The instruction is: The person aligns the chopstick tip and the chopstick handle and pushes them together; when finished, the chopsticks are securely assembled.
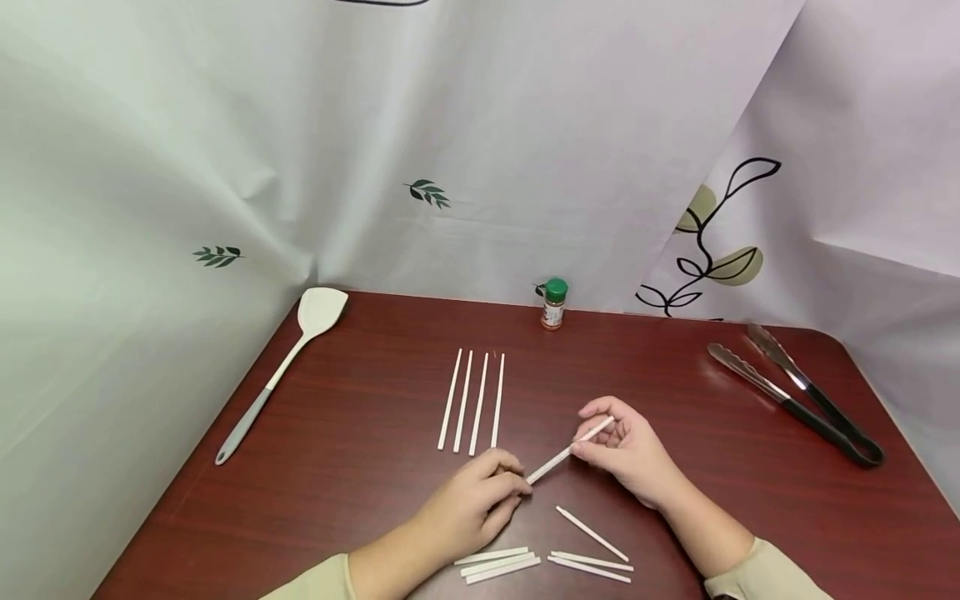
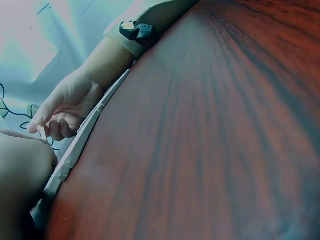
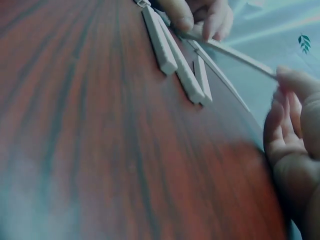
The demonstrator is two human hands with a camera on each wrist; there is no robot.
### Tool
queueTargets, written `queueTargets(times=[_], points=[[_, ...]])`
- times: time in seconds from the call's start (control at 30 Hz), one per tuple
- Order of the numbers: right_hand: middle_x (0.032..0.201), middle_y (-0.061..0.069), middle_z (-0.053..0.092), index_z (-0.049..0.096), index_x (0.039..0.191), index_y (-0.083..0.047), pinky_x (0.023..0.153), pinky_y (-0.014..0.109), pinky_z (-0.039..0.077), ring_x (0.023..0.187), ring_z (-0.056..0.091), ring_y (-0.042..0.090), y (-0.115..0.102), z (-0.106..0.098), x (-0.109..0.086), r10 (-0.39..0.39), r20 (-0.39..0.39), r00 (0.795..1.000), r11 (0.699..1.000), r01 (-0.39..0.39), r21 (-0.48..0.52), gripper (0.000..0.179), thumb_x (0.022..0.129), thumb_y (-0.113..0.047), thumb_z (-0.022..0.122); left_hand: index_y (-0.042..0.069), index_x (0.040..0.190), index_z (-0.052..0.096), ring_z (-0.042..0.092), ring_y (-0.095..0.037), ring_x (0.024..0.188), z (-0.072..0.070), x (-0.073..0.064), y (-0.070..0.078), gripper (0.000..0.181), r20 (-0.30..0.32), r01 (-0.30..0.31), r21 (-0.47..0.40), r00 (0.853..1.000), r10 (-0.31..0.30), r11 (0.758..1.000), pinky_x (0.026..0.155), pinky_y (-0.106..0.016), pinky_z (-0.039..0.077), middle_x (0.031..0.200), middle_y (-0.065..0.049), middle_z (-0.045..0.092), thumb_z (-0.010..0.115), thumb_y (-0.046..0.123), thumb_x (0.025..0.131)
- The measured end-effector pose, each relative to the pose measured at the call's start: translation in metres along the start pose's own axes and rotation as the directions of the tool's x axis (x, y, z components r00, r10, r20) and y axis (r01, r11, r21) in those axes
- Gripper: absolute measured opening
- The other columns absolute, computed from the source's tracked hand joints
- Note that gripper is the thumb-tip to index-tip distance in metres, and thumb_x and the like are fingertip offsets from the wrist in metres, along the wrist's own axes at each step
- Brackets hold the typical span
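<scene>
Between my two hands a slim white stick [image 1: 553,464] slants up to the right, apart from the other sticks. My left hand [image 1: 480,502] pinches its lower end. The right hand [image 1: 628,450] holds it nearer the upper end, between thumb and fingers; in the right wrist view this stick [image 3: 240,56] spans the gap between both hands. Just beyond my left hand, several long white sticks [image 1: 466,402] lie side by side. Closer to me are short white sticks in two groups: three at the left [image 1: 501,567] and three at the right [image 1: 592,533], some with a narrower tip.
A white spatula with a grey handle [image 1: 258,412] lies along the left table edge. At the back stands a small green-capped spice jar [image 1: 553,305]. Metal tongs with black handles [image 1: 813,408] lie at the right. A pale patterned curtain [image 1: 480,150] hangs behind the table.
</scene>
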State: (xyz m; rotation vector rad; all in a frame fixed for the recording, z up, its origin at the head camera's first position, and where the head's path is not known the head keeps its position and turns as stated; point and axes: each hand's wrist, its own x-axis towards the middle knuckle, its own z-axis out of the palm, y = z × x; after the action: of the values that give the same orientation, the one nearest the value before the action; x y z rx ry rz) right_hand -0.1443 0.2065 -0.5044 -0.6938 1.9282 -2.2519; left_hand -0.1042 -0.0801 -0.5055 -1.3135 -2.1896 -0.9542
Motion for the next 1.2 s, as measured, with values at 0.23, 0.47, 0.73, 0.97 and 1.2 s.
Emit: queueTargets(times=[0.23,0.47,0.73,0.97,1.2], points=[[0.096,0.015,0.069,0.049,0.132,0.016,0.065,0.019,0.054,0.075,0.066,0.01,0.004,0.011,0.021,-0.021,-0.161,0.987,0.975,-0.016,-0.223,0.06,0.082,0.015,0.082,0.007,0.11,0.079,0.07,-0.013,0.104,0.0,0.001,-0.001,0.023,0.005,-0.023,0.032,1.0,0.023,0.999,0.095,-0.022,0.054,0.121,-0.007,0.068,0.082,0.0,0.088],[0.101,0.007,0.068,0.068,0.135,0.003,0.061,0.022,0.049,0.071,0.059,0.009,0.007,0.02,0.04,-0.075,-0.152,0.986,0.78,-0.038,-0.625,0.061,0.08,-0.009,0.093,0.01,0.105,0.079,0.07,-0.016,0.109,-0.002,0.0,-0.001,0.018,0.031,-0.028,0.101,0.999,0.025,0.995,0.1,-0.026,0.053,0.117,-0.005,0.071,0.083,0.004,0.089],[0.108,0.003,0.064,0.077,0.122,-0.007,0.065,0.03,0.049,0.073,0.055,0.01,0.005,0.033,0.049,-0.04,-0.129,0.991,0.58,-0.082,-0.81,0.047,0.08,-0.022,0.094,0.012,0.102,0.079,0.069,-0.013,0.104,-0.003,-0.001,-0.001,0.008,0.056,0.007,0.115,0.998,-0.014,0.993,0.098,-0.025,0.053,0.109,0.0,0.072,0.076,0.008,0.095],[0.121,-0.002,0.066,0.083,0.11,-0.021,0.07,0.041,0.057,0.099,0.07,0.017,0.009,0.047,0.05,-0.096,-0.108,0.99,0.411,-0.059,-0.91,0.031,0.084,-0.035,0.09,0.014,0.101,0.08,0.066,-0.013,0.101,-0.002,-0.001,0.0,0.011,0.054,0.023,0.155,0.998,-0.032,0.988,0.094,-0.025,0.052,0.11,0.003,0.074,0.08,0.01,0.091],[0.114,-0.008,0.074,0.084,0.108,-0.02,0.083,0.041,0.059,0.108,0.071,0.016,0.012,0.044,0.049,-0.184,0.058,0.981,0.404,0.129,-0.906,0.029,0.082,-0.033,0.089,0.018,0.099,0.082,0.063,-0.012,0.094,0.0,0.002,-0.004,0.008,0.014,-0.013,0.263,1.0,0.01,0.965,0.085,-0.027,0.05,0.108,0.006,0.076,0.079,0.016,0.093]])
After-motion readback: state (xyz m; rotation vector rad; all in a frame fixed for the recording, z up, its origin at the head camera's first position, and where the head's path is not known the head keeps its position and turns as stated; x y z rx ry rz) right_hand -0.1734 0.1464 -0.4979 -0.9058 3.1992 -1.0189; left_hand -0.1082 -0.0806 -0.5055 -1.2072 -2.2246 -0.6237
